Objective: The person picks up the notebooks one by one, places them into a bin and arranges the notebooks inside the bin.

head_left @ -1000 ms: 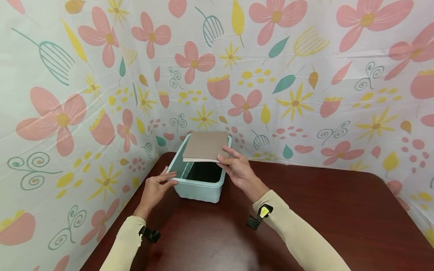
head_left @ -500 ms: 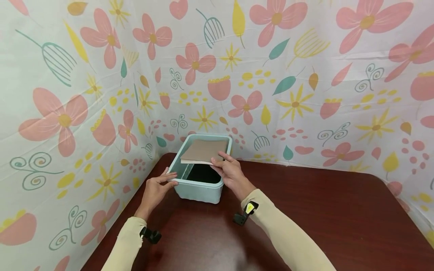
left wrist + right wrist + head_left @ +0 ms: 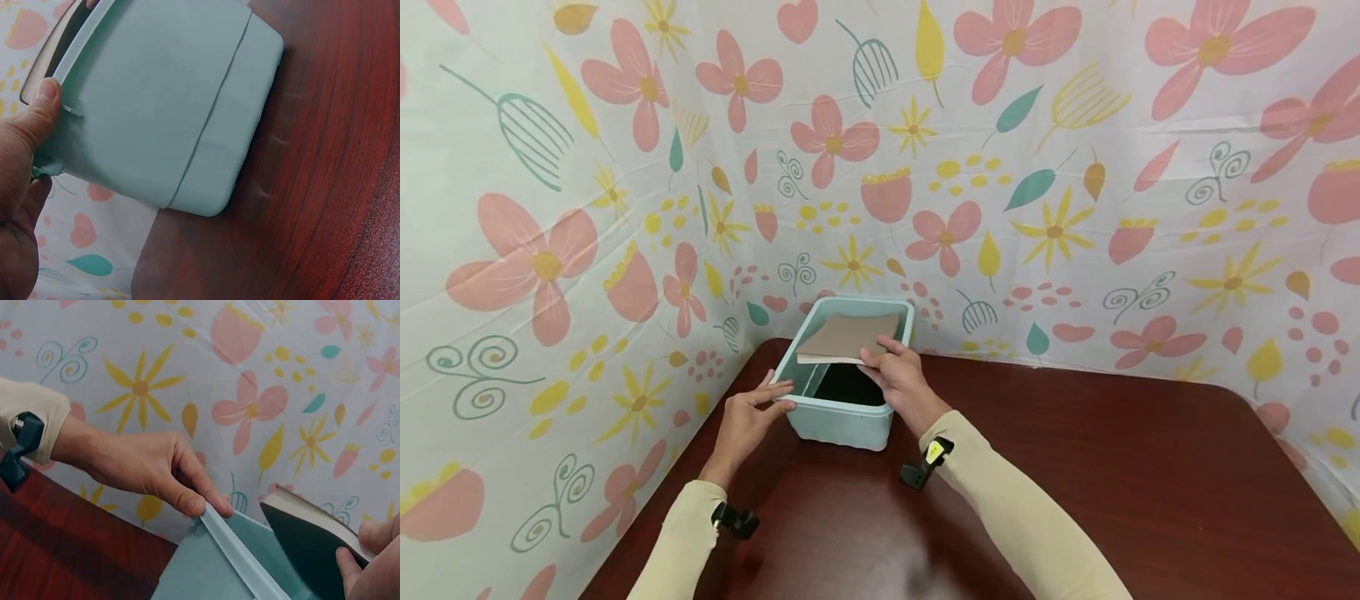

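A light blue-green plastic bin (image 3: 841, 423) stands on the table. My left hand (image 3: 747, 423) grips its near left corner; in the left wrist view the thumb of that hand (image 3: 25, 144) lies over the rim of the bin (image 3: 156, 94). Above the bin's opening, my right hand (image 3: 898, 379) pinches a brown-covered notebook (image 3: 846, 336) by its near right corner, thumb and fingers on either face. Seen from the right wrist, the notebook (image 3: 306, 528) is tilted, showing pale page edges and a dark underside. Something black (image 3: 850, 387) shows inside the bin.
The dark red wooden table (image 3: 1075, 467) stretches to the right of the bin. A flower-printed cloth (image 3: 1045, 208) hangs behind the table and along its left side, close to the bin. Each sleeve carries a black wrist camera (image 3: 735, 521).
My right hand has brought the notebook lower and a little left and nearer, more of the bin's far rim now showing behind it. The left hand stays on the bin's corner.
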`<state>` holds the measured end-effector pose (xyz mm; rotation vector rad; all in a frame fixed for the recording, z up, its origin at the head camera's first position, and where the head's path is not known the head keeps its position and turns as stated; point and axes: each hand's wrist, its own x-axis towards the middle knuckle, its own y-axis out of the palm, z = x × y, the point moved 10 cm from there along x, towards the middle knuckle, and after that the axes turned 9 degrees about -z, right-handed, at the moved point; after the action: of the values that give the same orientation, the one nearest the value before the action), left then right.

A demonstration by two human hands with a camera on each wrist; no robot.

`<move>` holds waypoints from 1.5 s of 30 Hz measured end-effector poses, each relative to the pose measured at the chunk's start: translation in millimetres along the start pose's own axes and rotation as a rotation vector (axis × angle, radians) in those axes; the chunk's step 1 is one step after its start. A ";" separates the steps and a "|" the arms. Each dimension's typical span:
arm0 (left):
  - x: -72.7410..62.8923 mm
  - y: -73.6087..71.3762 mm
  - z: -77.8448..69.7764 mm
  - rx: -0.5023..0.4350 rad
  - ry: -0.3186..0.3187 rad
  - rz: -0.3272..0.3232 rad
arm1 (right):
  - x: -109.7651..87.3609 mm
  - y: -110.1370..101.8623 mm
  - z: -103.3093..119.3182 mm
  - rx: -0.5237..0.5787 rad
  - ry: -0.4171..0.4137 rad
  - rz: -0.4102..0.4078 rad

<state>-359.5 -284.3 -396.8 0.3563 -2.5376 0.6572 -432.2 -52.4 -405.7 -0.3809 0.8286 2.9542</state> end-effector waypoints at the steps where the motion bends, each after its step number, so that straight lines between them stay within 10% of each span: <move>1: -0.6 -0.9 -3.7 -0.005 0.002 0.001 | -0.2 0.8 0.0 -0.012 -0.006 -0.001; 26: 2.7 3.2 27.7 -0.041 0.044 -0.001 | 4.4 6.9 -15.7 -0.171 -0.050 -0.108; 45: 2.6 3.4 29.4 -0.021 0.038 -0.006 | -25.7 13.3 -16.0 -0.390 0.121 0.131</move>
<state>-374.5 -296.7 -419.1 0.3404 -2.5047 0.6291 -405.3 -71.5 -405.8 -0.5457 0.2854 3.2389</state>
